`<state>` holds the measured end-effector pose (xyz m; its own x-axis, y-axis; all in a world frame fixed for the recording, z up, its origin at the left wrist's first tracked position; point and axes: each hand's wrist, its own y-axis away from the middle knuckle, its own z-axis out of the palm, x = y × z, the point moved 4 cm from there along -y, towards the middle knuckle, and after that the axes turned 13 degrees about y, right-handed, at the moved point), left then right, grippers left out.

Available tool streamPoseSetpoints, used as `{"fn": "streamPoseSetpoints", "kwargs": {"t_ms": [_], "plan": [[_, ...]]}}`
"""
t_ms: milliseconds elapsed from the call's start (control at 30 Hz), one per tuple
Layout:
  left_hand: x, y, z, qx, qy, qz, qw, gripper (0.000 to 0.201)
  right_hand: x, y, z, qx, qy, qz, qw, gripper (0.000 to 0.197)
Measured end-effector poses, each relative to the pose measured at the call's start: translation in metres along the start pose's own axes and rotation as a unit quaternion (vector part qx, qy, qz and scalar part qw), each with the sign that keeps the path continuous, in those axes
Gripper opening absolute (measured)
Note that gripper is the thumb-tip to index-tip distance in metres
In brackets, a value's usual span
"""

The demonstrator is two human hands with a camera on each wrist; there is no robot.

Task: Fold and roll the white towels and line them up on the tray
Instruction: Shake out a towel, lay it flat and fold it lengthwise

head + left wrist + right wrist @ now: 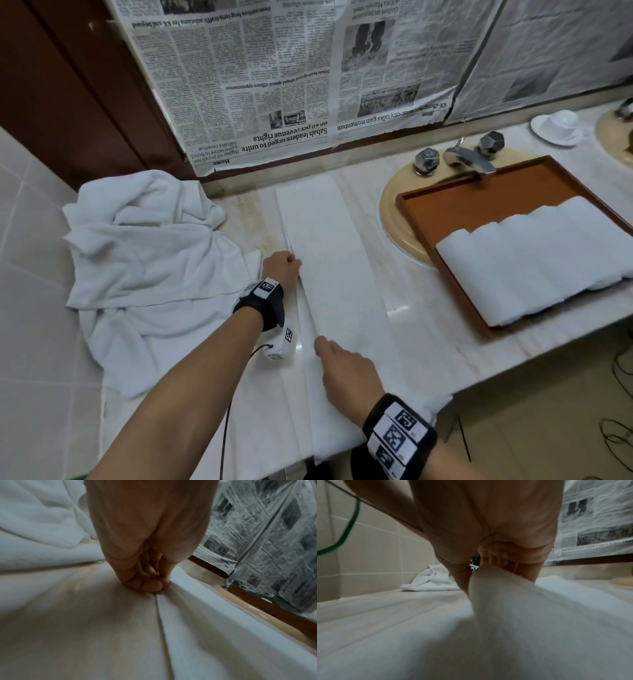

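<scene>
The right hand [346,370] is pinched on the near edge of the folded towel [329,260], left of the tray [445,205] on the worktop, the left hand [282,267] pinching farther along; uneven pulls could likely skew the fold.

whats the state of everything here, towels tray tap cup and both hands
long towel: flat on the counter, folded into a narrow strip, not rolled
left hand: pinches the strip's left edge
right hand: grips the strip's near part
towel pile: crumpled, unfolded
rolled towels: rolled, lined up side by side on the tray
tray: over the sink, far part bare
tap: no water visible
cup: upside down on its saucer
</scene>
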<state>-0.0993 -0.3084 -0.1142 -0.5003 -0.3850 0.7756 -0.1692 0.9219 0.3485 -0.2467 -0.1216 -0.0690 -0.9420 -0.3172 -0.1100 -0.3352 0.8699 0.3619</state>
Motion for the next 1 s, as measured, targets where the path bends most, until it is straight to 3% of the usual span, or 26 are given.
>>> {"fn": "streamPoseSetpoints", "kwargs": {"t_ms": [100,200,333,567,700,867,1000], "plan": [[-0.001,0.007,-0.003,0.015,-0.001,-0.009,1.0,0.019,-0.002,0.001,0.017,-0.016,-0.035,0.019,0.999,0.043],[-0.003,0.014,-0.005,0.006,-0.006,-0.022,1.0,0.012,-0.006,-0.002,0.011,0.076,-0.01,0.009,0.997,0.03],[-0.005,0.018,-0.007,0.003,-0.023,-0.027,0.999,0.02,-0.016,-0.004,-0.001,0.133,0.017,-0.024,0.991,0.043],[-0.004,0.017,-0.01,0.004,-0.056,-0.028,0.998,0.024,-0.038,-0.007,0.021,0.112,-0.015,-0.108,0.988,0.038],[-0.003,0.019,-0.011,0.006,-0.068,-0.025,0.997,0.024,-0.037,-0.01,0.043,0.01,-0.108,-0.167,0.98,0.036],[-0.011,0.024,-0.012,0.019,-0.042,-0.004,0.999,0.026,-0.012,-0.013,0.045,-0.034,-0.332,-0.122,0.935,0.042],[-0.021,0.041,-0.011,0.001,-0.047,0.058,0.997,0.037,0.029,-0.019,0.025,0.116,-0.267,-0.036,0.956,0.04]]}}
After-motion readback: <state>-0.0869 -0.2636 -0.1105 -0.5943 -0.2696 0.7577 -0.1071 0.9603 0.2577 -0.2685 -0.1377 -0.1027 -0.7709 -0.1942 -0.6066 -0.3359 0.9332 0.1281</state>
